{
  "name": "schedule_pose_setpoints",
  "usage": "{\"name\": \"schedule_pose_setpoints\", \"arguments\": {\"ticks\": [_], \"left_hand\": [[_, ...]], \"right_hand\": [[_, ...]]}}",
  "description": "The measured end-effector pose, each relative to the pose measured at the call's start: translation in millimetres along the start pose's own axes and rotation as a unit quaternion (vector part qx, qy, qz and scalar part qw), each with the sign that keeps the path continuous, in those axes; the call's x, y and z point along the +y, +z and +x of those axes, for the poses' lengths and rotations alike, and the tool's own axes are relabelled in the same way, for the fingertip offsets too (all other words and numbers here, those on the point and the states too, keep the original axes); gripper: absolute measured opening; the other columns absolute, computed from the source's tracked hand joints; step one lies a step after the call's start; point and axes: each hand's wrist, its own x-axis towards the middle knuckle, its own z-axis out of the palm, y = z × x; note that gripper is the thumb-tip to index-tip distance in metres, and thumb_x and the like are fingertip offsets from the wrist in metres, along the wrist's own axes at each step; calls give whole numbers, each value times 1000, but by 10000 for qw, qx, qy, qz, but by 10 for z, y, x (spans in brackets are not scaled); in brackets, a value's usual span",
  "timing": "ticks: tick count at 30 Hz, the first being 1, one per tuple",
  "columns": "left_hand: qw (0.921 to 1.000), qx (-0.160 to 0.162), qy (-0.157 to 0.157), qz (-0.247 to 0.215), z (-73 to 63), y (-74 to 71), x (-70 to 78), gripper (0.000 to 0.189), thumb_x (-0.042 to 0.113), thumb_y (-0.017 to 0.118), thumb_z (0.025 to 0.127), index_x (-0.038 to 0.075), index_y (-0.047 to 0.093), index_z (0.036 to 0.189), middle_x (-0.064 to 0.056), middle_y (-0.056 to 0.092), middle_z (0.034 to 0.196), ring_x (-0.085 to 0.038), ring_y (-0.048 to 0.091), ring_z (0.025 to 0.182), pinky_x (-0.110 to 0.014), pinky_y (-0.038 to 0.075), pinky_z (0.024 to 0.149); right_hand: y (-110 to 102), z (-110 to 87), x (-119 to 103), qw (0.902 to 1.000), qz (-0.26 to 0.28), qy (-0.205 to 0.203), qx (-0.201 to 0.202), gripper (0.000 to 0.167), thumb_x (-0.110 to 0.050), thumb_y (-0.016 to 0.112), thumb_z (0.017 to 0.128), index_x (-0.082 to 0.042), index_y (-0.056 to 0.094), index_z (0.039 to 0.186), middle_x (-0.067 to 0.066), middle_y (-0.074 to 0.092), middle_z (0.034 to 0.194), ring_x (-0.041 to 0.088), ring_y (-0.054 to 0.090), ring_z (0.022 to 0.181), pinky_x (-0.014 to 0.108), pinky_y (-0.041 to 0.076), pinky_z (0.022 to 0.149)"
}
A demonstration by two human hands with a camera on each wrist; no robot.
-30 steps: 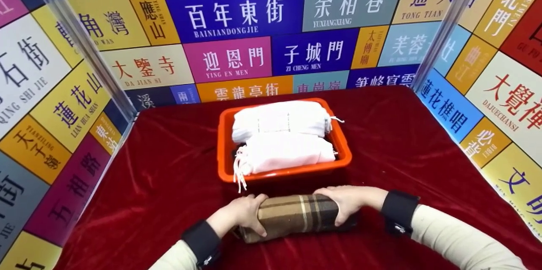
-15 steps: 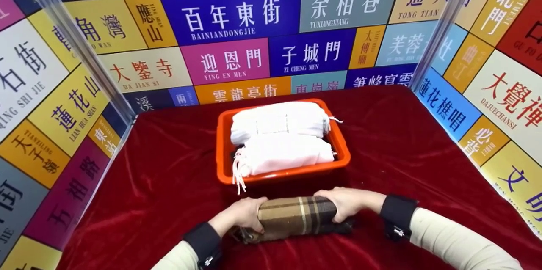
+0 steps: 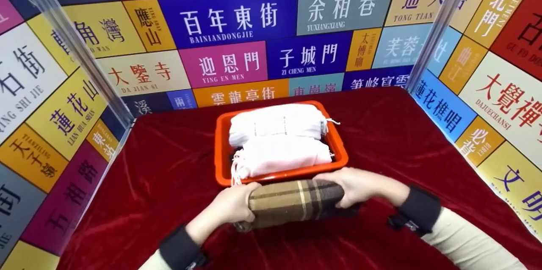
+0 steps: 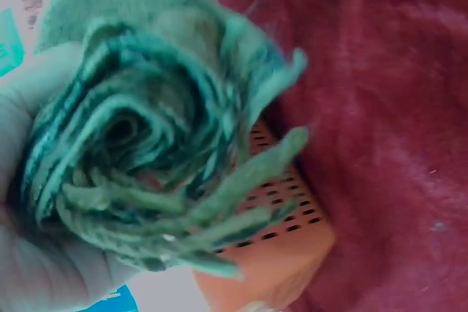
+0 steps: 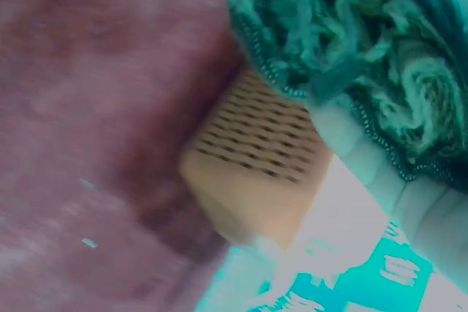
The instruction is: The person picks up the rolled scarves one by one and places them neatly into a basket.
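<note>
A rolled brown plaid scarf (image 3: 292, 202) is held level between both hands, just in front of the orange basket. My left hand (image 3: 233, 204) grips its left end and my right hand (image 3: 360, 187) its right end, thumbs on the near side. In the left wrist view, the spiral end of the scarf (image 4: 131, 122) and its loose fringe show beside the palm. The right wrist view has the other end of the scarf (image 5: 365, 56), with fingers (image 5: 380, 166) under its edge. Inside the basket (image 3: 219, 151) lie a white roll (image 3: 275, 122) and a pinkish-white roll (image 3: 288, 158), both with tassels.
Dark red velvet cloth (image 3: 169, 164) covers the table. Behind and at the sides stand panels (image 3: 228, 16) printed with coloured signs, with clear corner posts (image 3: 440, 28). White tassels (image 3: 237, 172) hang over the basket's front left rim.
Both hands have lifted the plaid scarf off the cloth and moved it slightly forward, closer to the basket. The basket and its rolls stay in place.
</note>
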Motion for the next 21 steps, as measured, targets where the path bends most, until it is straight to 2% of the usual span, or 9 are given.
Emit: {"name": "schedule_pose_setpoints", "arguments": {"ticks": [4, 7, 9, 11, 14, 16, 18, 21], "left_hand": [[9948, 832, 101, -574, -98, -124, 58, 64, 9, 74, 48, 21, 60, 110, 3, 65, 94, -16, 59, 82, -34, 46, 71], [9818, 1585, 168, -1034, -118, -232, 95, 69, 1, 73, 47, 19, 61, 113, -4, 64, 100, -20, 58, 88, -36, 46, 75], [9710, 1985, 113, -1331, -100, -323, 120, 72, -3, 71, 46, 17, 62, 114, -7, 62, 102, -22, 57, 91, -37, 45, 77], [9606, 2265, -53, -1609, -44, -437, 132, 72, -6, 69, 46, 16, 62, 114, -8, 61, 103, -23, 56, 92, -38, 45, 77], [9433, 2509, -420, -2133, 132, -618, 96, 70, -8, 66, 48, 12, 61, 116, -11, 59, 107, -25, 54, 92, -39, 46, 77], [9300, 2712, -673, -2389, 288, -724, 34, 69, -7, 66, 51, 11, 58, 117, -13, 57, 110, -26, 53, 94, -40, 46, 79], [9175, 2914, -856, -2568, 444, -801, -50, 69, -7, 65, 53, 10, 55, 120, -14, 55, 115, -28, 52, 97, -41, 45, 81], [9086, 3160, -1071, -2512, 634, -865, -176, 70, -4, 66, 55, 12, 53, 122, -15, 52, 117, -28, 50, 99, -41, 42, 83]], "right_hand": [[-174, -51, -75, 9979, -4, -101, 640, 71, -15, 76, 60, -24, 51, 126, -5, 60, 105, 9, 55, 86, 28, 46, 74], [-264, -70, -112, 9904, 30, -78, 1383, 72, -14, 77, 60, -21, 53, 127, -2, 60, 106, 10, 54, 88, 28, 45, 75], [-317, -53, -122, 9792, 142, -70, 2023, 69, -11, 78, 59, -15, 56, 124, 2, 60, 107, 11, 53, 91, 27, 44, 77], [-380, -4, -115, 9629, 387, 56, 2671, 67, -6, 79, 57, -12, 58, 120, 4, 61, 109, 12, 53, 94, 26, 42, 82], [-515, 128, -95, 9373, 868, 534, 3332, 63, 3, 79, 56, -4, 60, 116, 11, 61, 112, 18, 53, 96, 29, 40, 85], [-606, 241, -49, 9256, 1094, 1007, 3480, 63, 4, 78, 57, -4, 60, 117, 14, 60, 114, 21, 52, 96, 32, 40, 85], [-675, 365, 37, 9201, 1233, 1433, 3430, 64, 1, 79, 59, -5, 58, 120, 14, 59, 116, 24, 52, 96, 37, 39, 86], [-741, 547, 220, 9180, 1305, 1876, 3241, 66, -8, 80, 61, -12, 57, 123, 12, 57, 119, 25, 51, 100, 40, 38, 88]]}}
